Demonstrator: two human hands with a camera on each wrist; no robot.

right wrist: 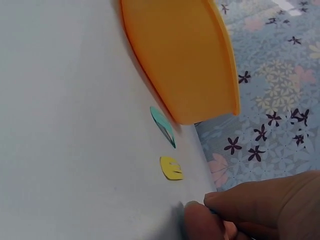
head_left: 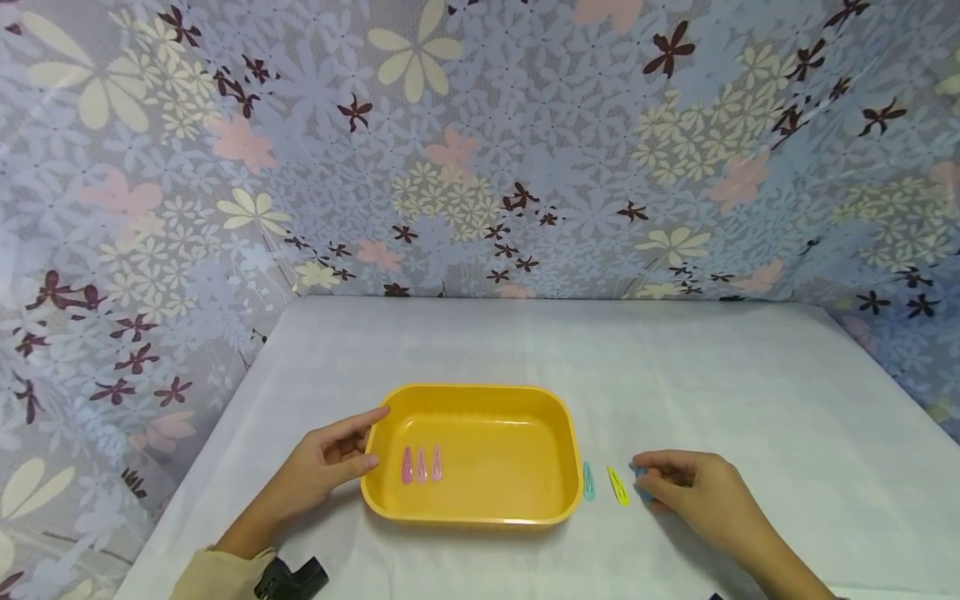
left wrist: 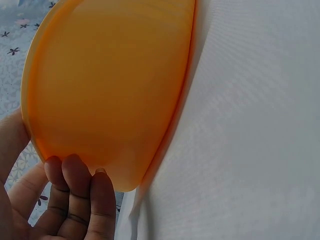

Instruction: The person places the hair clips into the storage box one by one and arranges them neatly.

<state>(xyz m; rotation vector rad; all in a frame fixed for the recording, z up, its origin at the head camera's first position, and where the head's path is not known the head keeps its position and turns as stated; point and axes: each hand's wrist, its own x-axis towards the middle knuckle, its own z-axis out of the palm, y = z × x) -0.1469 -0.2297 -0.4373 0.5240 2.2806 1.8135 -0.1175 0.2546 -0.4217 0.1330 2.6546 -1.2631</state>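
Note:
A yellow tray [head_left: 480, 507] stands on the white cloth, with three pink hair clips [head_left: 422, 465] in a row at its left side. My left hand [head_left: 330, 461] holds the tray's left end, thumb and index finger at the rim; in the left wrist view its other fingers [left wrist: 75, 175] lie curled against the outer wall. Right of the tray, my right hand [head_left: 693, 487] pinches a blue hair clip [head_left: 643, 485], mostly hidden behind the fingers. Between that hand and the tray lie a teal hair clip [head_left: 588, 482], close by the tray wall, and a yellow hair clip [head_left: 618, 486].
The white cloth [head_left: 675, 375] covers the table, and a flowered fabric [head_left: 480, 150] rises behind it and along the sides. A black device [head_left: 291, 578] sits at the left wrist, beside a beige sleeve [head_left: 221, 575].

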